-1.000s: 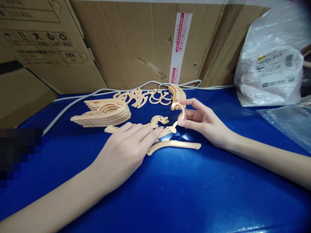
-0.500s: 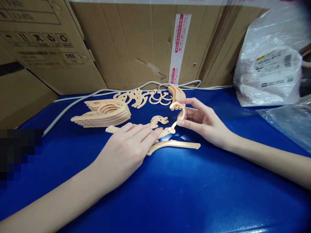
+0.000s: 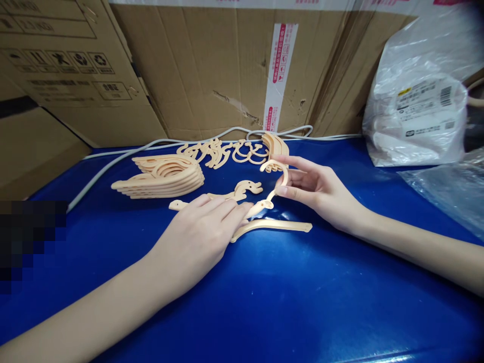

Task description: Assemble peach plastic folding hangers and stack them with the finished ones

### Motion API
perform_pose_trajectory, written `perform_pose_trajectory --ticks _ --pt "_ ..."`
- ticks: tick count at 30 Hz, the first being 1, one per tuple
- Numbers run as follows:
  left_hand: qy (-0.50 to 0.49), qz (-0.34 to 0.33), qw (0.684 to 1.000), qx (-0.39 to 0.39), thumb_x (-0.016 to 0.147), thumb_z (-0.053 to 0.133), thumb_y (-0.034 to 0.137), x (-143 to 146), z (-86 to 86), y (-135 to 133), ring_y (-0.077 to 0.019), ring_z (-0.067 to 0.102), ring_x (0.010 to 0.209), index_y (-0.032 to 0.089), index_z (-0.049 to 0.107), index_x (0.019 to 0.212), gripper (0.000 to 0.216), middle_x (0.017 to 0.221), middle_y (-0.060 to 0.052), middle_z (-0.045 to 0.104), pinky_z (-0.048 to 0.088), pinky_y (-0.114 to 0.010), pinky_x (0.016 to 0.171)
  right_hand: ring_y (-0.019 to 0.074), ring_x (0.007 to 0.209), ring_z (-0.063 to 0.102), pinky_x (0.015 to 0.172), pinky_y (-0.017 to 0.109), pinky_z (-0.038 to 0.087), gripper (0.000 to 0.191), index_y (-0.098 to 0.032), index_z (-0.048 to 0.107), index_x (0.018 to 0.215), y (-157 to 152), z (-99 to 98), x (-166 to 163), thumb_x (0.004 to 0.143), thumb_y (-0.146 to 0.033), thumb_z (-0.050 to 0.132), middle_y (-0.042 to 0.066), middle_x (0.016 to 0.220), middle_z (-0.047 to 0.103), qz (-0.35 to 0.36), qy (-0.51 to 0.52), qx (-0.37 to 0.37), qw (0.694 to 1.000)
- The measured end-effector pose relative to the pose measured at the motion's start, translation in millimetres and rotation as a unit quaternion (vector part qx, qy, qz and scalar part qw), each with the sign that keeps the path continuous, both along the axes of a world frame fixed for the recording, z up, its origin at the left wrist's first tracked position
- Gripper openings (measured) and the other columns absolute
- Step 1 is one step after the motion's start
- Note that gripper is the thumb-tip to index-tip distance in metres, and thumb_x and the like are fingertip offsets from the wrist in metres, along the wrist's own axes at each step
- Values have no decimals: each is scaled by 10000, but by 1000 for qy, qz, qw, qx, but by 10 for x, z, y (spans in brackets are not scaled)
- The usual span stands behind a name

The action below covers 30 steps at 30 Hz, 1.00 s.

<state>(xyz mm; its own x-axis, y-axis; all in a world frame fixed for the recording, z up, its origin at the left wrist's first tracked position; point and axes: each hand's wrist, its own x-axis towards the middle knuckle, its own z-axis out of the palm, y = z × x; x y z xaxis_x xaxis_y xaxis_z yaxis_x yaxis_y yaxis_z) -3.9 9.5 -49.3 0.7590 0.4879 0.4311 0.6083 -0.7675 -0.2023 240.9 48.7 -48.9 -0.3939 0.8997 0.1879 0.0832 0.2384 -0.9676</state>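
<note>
Right grip (image 3: 315,191) clamped on a curved hook (image 3: 283,175), thumb and fingertips pinching it, just right of the stack (image 3: 162,177) of peach plastic parts. Hook's lower end touches the tip of an arm piece (image 3: 259,206) lying flat on the blue worktop (image 3: 287,302). Left grip (image 3: 200,237) is spread flat, fingers apart, pressing down on that arm piece, in front and right of the stack. Second arm piece (image 3: 270,225) lies loose, in front and right of the stack, just beside the left fingertips. Row of loose hooks (image 3: 227,150) behind and right of the stack. White cable (image 3: 113,160) runs behind the stack, with cardboard boxes (image 3: 212,70) beyond it. Plastic bag (image 3: 416,116) far right of the stack.
</note>
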Motion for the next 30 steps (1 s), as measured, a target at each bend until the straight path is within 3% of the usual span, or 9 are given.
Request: perform_pose_trajectory --ticks 6,13,16,20,22,24,26,30 --pt "-6 -8 1000 16 1067 314 192 5 23 -17 -275 708 952 74 690 1132 399 1027 -149 757 481 -383 781 144 781 671 858 368 550 568 -170 525 1368 -23 -6 -37 839 -217 725 -29 803 687 -2 22 -50 998" --pt "-12 9 1000 2 1056 353 219 7 37 -37 -300 714 994 96 678 1185 371 1140 -159 747 519 -423 813 147 735 638 762 339 540 562 -203 538 1348 -79 58 -48 830 -241 751 -34 786 662 6 0 -3 1000" --pt "-32 25 999 -32 1044 401 251 26 78 -62 -310 713 1019 109 661 1217 342 1192 -142 735 534 -446 840 153 738 642 711 326 534 567 -221 517 1343 -102 74 -69 831 -264 756 -28 809 678 30 3 -10 1000" --pt "-84 45 984 -148 1033 400 243 15 129 -75 -240 720 972 183 617 1266 324 1192 -74 730 551 -353 767 162 755 648 701 321 528 720 -251 416 1458 -100 56 -83 831 -315 764 -25 841 695 22 -35 18 999" --pt "-140 73 960 -234 1018 435 270 -3 149 -54 -196 714 904 234 597 1268 300 1146 -29 726 543 -295 705 156 731 632 685 312 514 608 -231 538 1373 -102 47 -74 830 -373 771 -13 840 694 16 -116 70 991" --pt "-210 97 917 -324 987 490 311 -18 166 -13 -176 701 861 244 604 1237 283 1110 -21 718 545 -264 672 157 762 629 703 312 504 390 -204 690 1162 -121 41 -61 846 -422 758 14 873 691 30 -210 148 966" --pt "-277 114 855 -422 924 565 356 -25 181 40 -170 687 771 214 616 1194 310 1084 -49 707 549 -248 577 177 859 637 761 323 504 303 -187 741 1026 -155 31 -49 862 -442 741 47 948 681 53 -277 228 932" --pt "-365 134 726 -567 786 709 415 -19 196 119 -151 639 641 172 619 1138 437 1024 -76 671 536 -232 417 207 895 619 762 347 494 242 -192 746 1043 -216 -4 -39 922 -390 676 84 1023 657 73 -353 337 870"
